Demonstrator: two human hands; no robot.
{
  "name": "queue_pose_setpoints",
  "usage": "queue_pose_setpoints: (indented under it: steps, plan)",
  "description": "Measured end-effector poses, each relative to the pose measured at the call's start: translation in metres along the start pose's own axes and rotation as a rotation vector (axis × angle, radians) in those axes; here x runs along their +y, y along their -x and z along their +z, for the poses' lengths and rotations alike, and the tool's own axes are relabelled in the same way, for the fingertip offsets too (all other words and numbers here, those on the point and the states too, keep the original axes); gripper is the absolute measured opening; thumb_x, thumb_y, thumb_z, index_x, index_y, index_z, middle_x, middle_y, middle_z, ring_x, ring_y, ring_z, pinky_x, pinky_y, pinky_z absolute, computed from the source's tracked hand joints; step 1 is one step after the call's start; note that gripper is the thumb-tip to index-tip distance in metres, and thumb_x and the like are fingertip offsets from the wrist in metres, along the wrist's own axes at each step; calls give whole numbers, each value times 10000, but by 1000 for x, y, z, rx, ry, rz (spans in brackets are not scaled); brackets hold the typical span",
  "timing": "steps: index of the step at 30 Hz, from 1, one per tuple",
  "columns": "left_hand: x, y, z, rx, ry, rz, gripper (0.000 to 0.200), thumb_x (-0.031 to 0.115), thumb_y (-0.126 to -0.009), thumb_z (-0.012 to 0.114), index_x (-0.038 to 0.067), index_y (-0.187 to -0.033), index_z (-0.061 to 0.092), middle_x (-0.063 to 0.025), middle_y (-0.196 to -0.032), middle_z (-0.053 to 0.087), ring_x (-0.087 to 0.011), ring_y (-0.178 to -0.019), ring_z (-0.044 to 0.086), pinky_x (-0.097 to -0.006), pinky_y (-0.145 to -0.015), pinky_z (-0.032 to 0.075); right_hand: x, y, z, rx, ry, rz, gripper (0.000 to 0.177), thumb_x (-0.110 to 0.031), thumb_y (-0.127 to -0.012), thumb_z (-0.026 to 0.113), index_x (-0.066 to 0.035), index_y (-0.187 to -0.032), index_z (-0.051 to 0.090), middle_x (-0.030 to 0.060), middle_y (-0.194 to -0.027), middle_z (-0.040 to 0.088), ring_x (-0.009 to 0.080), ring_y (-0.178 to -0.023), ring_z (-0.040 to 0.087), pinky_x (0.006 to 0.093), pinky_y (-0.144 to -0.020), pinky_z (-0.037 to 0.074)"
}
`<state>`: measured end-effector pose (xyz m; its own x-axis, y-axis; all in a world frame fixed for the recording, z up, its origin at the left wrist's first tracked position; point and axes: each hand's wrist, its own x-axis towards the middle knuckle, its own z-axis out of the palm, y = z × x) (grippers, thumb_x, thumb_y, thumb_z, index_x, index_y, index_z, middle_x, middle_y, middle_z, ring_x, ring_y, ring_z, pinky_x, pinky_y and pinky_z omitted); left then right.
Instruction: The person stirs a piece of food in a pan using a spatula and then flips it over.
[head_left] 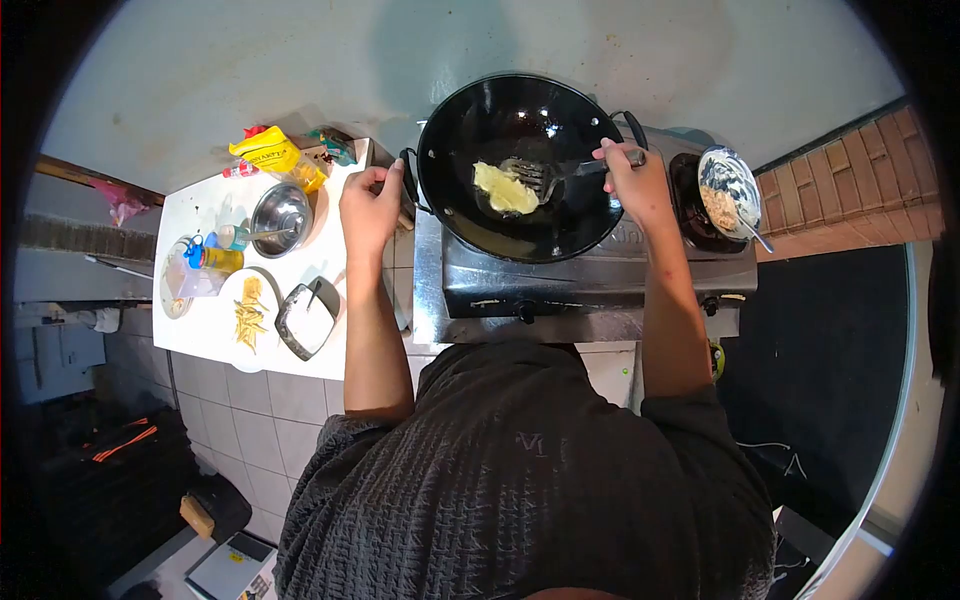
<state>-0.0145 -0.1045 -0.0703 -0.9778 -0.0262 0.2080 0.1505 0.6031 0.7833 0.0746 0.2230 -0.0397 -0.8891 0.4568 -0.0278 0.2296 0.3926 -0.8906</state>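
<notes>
A black wok (520, 110) sits on the steel stove (600, 275). My left hand (372, 208) is closed on the wok's left handle. With my right hand (637, 185) I grip the handle of a slotted spatula (540, 180), whose head is inside the wok. Against the spatula's left side lies a pale yellow piece of food (503, 188), flat on the wok's bottom. The wok's right handle (630, 128) is just above my right hand, not held by it.
Right of the wok, a bowl (742, 175) with white and brown paste holds a spoon. On the white table (190, 335) at left stand a steel bowl (283, 215), a plate of fries (250, 310), a dark dish of white powder (305, 320), a yellow packet (280, 158) and bottles.
</notes>
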Motion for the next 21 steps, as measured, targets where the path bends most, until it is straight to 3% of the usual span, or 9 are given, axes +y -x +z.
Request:
queue_pose_setpoints:
  steps: [8, 12, 15, 18, 21]
  plan:
    - [0, -2, -6, 11, 19, -44, 388, 355, -839, 696, -30, -802, 671, -146, -798, 610, -239, -715, 582, -319, -685, 466, -10, 39, 2, 159, -235, 9, 279, -249, -930, 601, 16, -896, 683, 28, -718, 647, 87, -529, 530, 235, -520, 428]
    - [-2, -4, -8, 49, 47, -8, 412, 366, -845, 691, -43, -797, 662, -142, -773, 605, -220, -698, 564, -311, -674, 458, -3, 61, 1, 116, -252, -54, 246, -222, -934, 602, 9, -934, 686, 23, -779, 672, 88, -569, 558, 232, -552, 456]
    - [-3, -5, -8, 32, 63, -32, 432, 374, -847, 689, -54, -793, 653, -141, -746, 599, -208, -688, 556, -306, -666, 452, -7, 84, 3, 89, -113, -188, 168, -149, -917, 617, -5, -966, 687, 61, -829, 699, 120, -635, 610, 249, -601, 484]
    - [-3, -6, -9, 32, 58, -25, 442, 380, -851, 685, -57, -791, 650, -139, -740, 601, -205, -680, 552, -306, -661, 451, -9, 98, 2, 73, 27, -562, 129, -29, -835, 664, -16, -962, 684, 145, -838, 684, 232, -682, 648, 299, -656, 502]
    - [-5, -7, -11, 42, 85, -27, 448, 384, -856, 681, -59, -789, 649, -128, -726, 598, -189, -664, 540, -301, -649, 446, -11, 111, -1, 47, 82, -648, 144, -14, -822, 671, -27, -966, 684, 136, -793, 661, 253, -660, 631, 316, -625, 491]
